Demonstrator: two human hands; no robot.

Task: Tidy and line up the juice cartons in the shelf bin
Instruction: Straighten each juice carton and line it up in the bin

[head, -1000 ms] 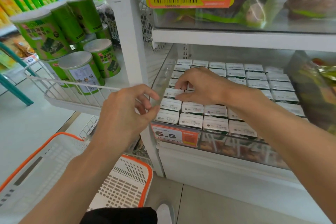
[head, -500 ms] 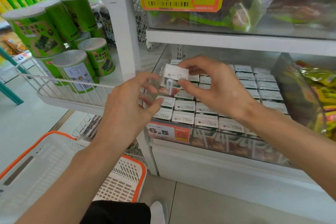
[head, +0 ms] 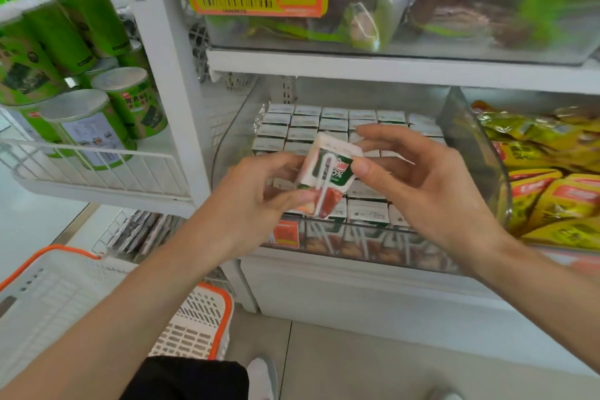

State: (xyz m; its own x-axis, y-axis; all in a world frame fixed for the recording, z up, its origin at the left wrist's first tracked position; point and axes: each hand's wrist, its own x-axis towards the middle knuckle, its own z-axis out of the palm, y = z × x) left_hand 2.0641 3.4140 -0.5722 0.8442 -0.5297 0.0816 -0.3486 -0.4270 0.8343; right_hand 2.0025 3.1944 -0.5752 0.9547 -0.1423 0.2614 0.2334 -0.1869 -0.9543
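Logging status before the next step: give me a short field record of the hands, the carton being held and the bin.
left hand: pinches the held carton at its lower left edge
right hand: thumb on the carton's right edge, fingers behind it
held carton: above the bin's front rows, tilted, straw side toward the camera
shelf bin: clear-walled, cartons in rows, tops up
gap in rows: cannot tell, hands cover the middle
neighbours: green canisters left, yellow packets right
below: basket, white with orange rim

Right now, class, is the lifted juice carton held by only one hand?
No, the left hand and the right hand both pinch the juice carton.
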